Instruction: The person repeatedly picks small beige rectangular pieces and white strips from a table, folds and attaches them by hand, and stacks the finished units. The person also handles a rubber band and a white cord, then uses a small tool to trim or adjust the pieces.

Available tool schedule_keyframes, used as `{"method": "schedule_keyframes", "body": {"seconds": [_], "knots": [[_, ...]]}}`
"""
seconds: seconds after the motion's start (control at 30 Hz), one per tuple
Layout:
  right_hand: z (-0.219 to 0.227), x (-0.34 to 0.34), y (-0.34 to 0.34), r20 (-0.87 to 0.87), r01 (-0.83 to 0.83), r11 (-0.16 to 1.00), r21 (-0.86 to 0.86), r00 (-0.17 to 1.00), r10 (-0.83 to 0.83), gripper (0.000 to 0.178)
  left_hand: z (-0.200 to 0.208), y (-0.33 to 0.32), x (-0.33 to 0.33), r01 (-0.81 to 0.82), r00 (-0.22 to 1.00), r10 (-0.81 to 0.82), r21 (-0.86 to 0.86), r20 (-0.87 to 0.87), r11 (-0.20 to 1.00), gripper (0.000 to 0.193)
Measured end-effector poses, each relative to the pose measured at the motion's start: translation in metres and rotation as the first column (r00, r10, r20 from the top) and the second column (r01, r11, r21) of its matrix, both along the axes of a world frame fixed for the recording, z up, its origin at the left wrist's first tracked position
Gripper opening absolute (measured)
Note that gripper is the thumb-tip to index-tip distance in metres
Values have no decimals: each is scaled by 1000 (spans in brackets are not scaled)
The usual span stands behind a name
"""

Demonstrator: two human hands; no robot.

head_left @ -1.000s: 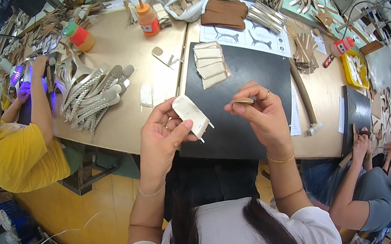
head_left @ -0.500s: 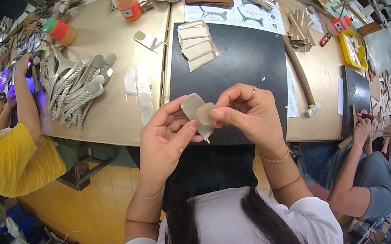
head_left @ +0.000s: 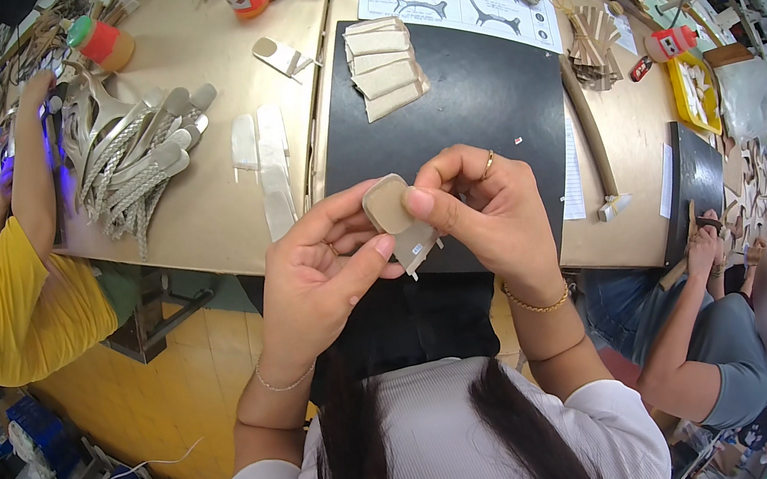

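Head view: left grip pinches tabbed piece, marking unreadable; right grip holds beige patch against it.

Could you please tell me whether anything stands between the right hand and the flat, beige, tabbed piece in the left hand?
Yes: a small, tan, round-cornered, leather-like piece lies over the upper part of the beige piece, under the thumb of the right hand. Nothing else visible stands between them.

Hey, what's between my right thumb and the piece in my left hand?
A tan patch: the head view shows it over the upper part of the piece, your right thumb at its edge.
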State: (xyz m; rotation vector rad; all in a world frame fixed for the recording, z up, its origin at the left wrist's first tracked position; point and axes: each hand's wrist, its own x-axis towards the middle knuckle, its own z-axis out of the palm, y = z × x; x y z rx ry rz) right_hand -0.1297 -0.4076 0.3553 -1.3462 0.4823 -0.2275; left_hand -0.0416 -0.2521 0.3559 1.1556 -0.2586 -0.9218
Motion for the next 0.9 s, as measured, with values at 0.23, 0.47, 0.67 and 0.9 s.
{"method": "schedule_keyframes", "body": {"seconds": [0.23, 0.47, 0.67, 0.9], "knots": [[-1, 1, 0, -6, 6, 999, -39, 1000, -6, 21, -2, 0, -1, -11, 999, 10, 13, 32, 1000, 43], [0, 1, 0, -19, 4, 1000, -19, 1000, -5, 21, -1, 0, -1, -18, 999, 18, 23, 31, 1000, 43], [-1, 1, 1, -22, 16, 999, -40, 1000, -17, 19, 0, -1, -2, -22, 999, 21, 38, 48, 999, 42], [0, 1, 4, 11, 47, 986, -162, 999, -46, 16, -1, 1, -2, 5, 998, -7, 26, 59, 1000, 41]]}}
